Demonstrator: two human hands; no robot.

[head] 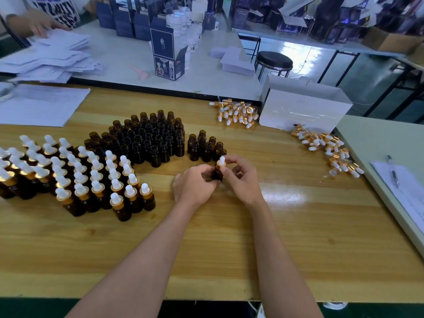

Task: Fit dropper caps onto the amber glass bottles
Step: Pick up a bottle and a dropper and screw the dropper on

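Bottle [217, 175] in left fingers [206, 172], cap [221, 162] in right [230, 171]

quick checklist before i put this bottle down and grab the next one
1. Small amber glass bottle upright, held by left hand: ok.
2. White-bulbed, gold-collared dropper cap sitting on its neck, right hand pinching it: ok.
3. Cap screwed fully tight: cannot tell.
4. Bare wooden table beside the capped bottles for setting it down: ok.
5. Uncapped amber bottles left to take: ok.
6. Loose dropper caps in view on the right: ok.
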